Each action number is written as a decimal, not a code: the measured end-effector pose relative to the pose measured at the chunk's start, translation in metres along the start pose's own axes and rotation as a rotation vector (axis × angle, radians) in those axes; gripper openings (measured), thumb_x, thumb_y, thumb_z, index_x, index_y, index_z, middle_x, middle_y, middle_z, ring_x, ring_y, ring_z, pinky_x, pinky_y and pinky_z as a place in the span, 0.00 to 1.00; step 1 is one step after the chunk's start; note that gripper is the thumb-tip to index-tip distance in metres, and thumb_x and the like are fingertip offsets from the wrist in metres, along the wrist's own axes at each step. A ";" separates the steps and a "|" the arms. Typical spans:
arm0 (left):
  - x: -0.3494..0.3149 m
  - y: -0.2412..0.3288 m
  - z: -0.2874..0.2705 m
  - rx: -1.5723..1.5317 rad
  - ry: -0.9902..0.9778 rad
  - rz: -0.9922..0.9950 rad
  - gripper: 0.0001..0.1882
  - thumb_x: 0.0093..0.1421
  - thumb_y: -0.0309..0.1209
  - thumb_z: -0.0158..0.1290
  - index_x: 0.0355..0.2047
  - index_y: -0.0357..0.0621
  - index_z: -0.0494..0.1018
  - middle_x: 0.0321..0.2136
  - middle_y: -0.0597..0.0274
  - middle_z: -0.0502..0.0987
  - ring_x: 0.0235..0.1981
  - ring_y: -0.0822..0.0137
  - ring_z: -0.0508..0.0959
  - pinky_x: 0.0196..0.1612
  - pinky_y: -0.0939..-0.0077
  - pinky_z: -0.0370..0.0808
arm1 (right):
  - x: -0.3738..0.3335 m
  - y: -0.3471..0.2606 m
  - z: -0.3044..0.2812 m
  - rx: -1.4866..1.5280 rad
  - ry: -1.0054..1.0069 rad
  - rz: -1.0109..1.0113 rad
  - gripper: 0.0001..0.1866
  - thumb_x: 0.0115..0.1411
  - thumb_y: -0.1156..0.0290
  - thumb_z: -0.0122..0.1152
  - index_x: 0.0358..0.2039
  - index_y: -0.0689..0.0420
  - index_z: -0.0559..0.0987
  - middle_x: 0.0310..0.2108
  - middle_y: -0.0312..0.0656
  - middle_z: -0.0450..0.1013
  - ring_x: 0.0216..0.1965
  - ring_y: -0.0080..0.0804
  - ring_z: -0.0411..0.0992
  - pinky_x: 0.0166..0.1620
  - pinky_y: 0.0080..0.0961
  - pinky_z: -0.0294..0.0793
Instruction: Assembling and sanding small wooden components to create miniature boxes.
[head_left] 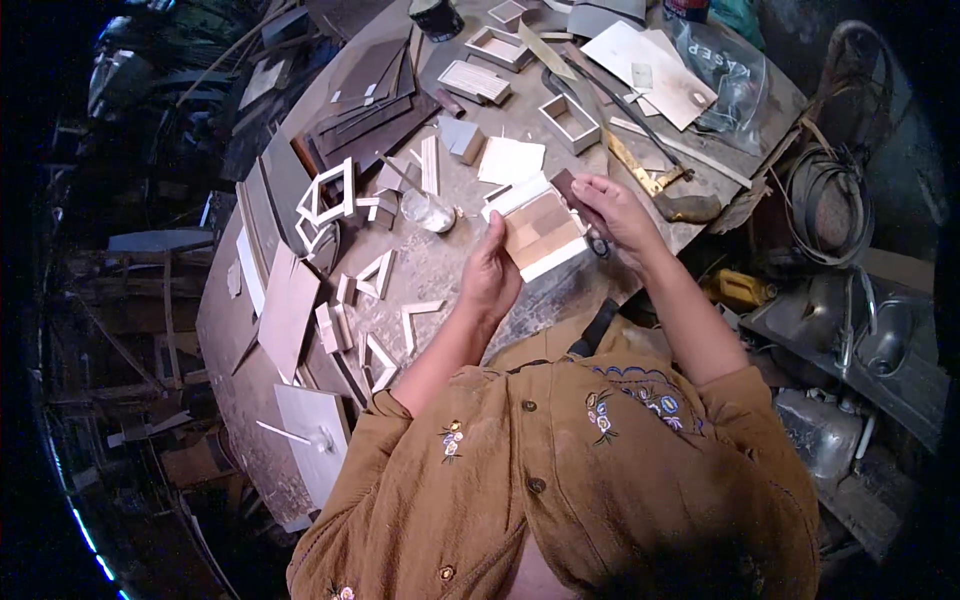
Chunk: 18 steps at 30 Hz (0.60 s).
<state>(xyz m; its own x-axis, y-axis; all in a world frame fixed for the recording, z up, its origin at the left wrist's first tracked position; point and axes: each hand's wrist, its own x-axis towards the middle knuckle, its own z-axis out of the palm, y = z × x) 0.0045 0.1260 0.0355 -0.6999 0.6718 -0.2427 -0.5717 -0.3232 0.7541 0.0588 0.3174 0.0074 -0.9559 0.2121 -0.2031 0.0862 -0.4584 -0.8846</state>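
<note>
A small wooden box (538, 226) with pale edges and a face patched in light and darker brown is between my two hands over the near side of the worktable. My left hand (490, 280) grips its left side, the thumb laid along the edge. My right hand (618, 218) is at the box's upper right corner, its fingers closed on a small dark brown flat piece (565, 186) that meets the edge. Part of that piece is hidden by the fingers. Just beyond the box lies a white paper-like sheet (511, 160), and left of it sits a white-smeared cup (430, 212) with a stick in it.
Several small wooden frames (376, 274) and offcuts lie on the left of the table (470, 325). Dark sheets (372, 85) are stacked at the far left. Open wooden boxes (569, 124), a yellow-and-black handled tool (640, 170) and a plastic bag (725, 90) lie farther off. Metal sinks (850, 330) stand at right.
</note>
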 end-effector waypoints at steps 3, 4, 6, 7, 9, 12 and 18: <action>0.008 0.002 -0.007 0.005 0.056 0.018 0.29 0.68 0.50 0.43 0.57 0.38 0.63 0.54 0.55 0.72 0.55 0.61 0.72 0.59 0.63 0.67 | -0.020 -0.007 0.009 -0.059 -0.075 0.034 0.20 0.60 0.60 0.62 0.49 0.58 0.75 0.29 0.25 0.72 0.23 0.09 0.64 0.25 0.09 0.60; 0.009 0.003 -0.006 0.008 0.053 0.018 0.29 0.68 0.50 0.43 0.57 0.38 0.63 0.54 0.55 0.72 0.55 0.61 0.72 0.59 0.63 0.67 | -0.024 -0.010 0.008 -0.173 -0.109 0.047 0.22 0.58 0.61 0.65 0.49 0.58 0.75 0.30 0.27 0.73 0.25 0.10 0.66 0.26 0.09 0.62; 0.010 0.008 -0.003 0.069 0.079 -0.013 0.28 0.68 0.49 0.44 0.56 0.38 0.65 0.51 0.55 0.73 0.52 0.62 0.74 0.58 0.64 0.69 | -0.019 0.004 0.015 -0.077 -0.102 -0.050 0.26 0.53 0.64 0.70 0.51 0.59 0.75 0.34 0.30 0.75 0.30 0.14 0.70 0.32 0.13 0.69; 0.012 0.008 -0.003 0.071 0.079 -0.010 0.28 0.68 0.49 0.44 0.56 0.38 0.65 0.51 0.55 0.73 0.52 0.62 0.74 0.58 0.64 0.69 | -0.020 0.002 0.018 -0.098 -0.090 -0.067 0.26 0.52 0.65 0.71 0.50 0.60 0.75 0.35 0.31 0.75 0.33 0.16 0.71 0.34 0.16 0.71; 0.016 0.011 0.000 0.165 0.145 -0.026 0.30 0.66 0.48 0.48 0.58 0.37 0.61 0.53 0.54 0.71 0.53 0.63 0.72 0.58 0.65 0.67 | -0.025 -0.004 0.023 -0.119 -0.078 -0.087 0.25 0.51 0.67 0.72 0.49 0.61 0.76 0.37 0.33 0.76 0.35 0.18 0.73 0.37 0.19 0.73; 0.010 0.014 0.018 0.504 0.201 0.215 0.35 0.63 0.47 0.53 0.61 0.38 0.56 0.55 0.54 0.68 0.56 0.63 0.68 0.58 0.67 0.65 | -0.029 -0.010 0.033 -0.556 0.160 -0.447 0.24 0.49 0.66 0.73 0.45 0.63 0.78 0.37 0.40 0.77 0.37 0.26 0.75 0.39 0.24 0.74; 0.010 0.006 0.007 0.193 0.109 0.172 0.35 0.59 0.53 0.56 0.57 0.41 0.64 0.45 0.58 0.74 0.46 0.66 0.74 0.51 0.71 0.70 | -0.053 -0.017 0.070 -1.085 0.133 -0.787 0.20 0.52 0.69 0.66 0.46 0.58 0.76 0.31 0.46 0.72 0.33 0.49 0.73 0.35 0.41 0.74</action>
<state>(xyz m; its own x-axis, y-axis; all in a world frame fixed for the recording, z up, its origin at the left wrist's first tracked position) -0.0028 0.1354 0.0419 -0.8275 0.5391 -0.1568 -0.3555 -0.2870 0.8895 0.0886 0.2538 0.0625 -0.8248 0.2104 0.5248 -0.2327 0.7195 -0.6543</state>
